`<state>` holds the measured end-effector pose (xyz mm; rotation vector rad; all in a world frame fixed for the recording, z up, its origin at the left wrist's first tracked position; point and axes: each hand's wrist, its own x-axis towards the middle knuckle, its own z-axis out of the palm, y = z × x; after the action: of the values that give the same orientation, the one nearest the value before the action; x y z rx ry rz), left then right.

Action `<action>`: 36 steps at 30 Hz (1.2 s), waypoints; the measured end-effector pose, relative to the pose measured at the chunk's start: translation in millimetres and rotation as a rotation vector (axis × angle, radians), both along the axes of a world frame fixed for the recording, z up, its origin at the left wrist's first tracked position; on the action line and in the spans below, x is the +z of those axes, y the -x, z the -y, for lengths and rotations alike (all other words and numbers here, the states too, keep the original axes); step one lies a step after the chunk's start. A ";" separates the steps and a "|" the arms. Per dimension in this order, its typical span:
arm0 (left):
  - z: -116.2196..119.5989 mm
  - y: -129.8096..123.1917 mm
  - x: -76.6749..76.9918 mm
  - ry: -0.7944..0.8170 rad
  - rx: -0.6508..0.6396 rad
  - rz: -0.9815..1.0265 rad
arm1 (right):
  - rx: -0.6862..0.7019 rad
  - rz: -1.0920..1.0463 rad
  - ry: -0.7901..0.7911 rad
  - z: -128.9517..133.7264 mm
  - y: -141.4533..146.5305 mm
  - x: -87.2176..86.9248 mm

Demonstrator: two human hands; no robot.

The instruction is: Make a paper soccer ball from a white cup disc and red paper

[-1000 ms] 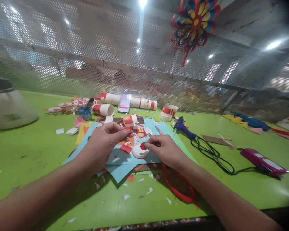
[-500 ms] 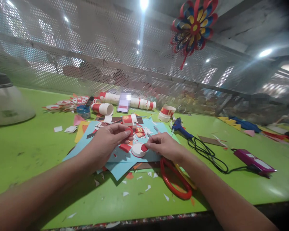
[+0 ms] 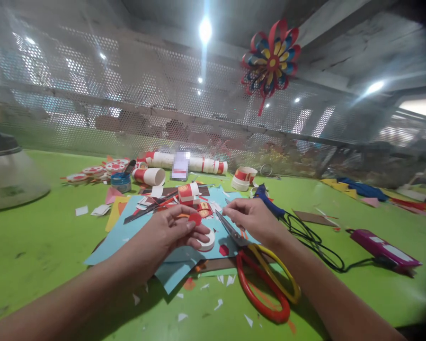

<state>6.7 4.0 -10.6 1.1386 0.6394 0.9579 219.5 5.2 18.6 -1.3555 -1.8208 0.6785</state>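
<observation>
Flat red disc (image 3: 195,218) in left fingers (image 3: 181,231), metal-bladed scissors (image 3: 238,237), blue paper (image 3: 115,237)

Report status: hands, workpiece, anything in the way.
Left hand holding red disc, partly hiding round white piece. Right hand near scissors, hold unclear. Scissors closest, blades between right hand and white piece.

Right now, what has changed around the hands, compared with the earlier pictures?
The right hand has let go of a small red piece, which lies on the blue paper. The left hand has shifted right, partly hiding the white disc, and still holds a red round piece. The glue gun stayed in place.
</observation>
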 end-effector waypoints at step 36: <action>12.7 -4.4 4.3 -0.019 -0.038 -0.093 | 0.158 -0.502 0.237 28.2 29.5 -14.9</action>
<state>11.1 -8.7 -6.3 1.2134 0.6820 0.8842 190.1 -23.0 3.7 -1.0633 -1.4791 1.2294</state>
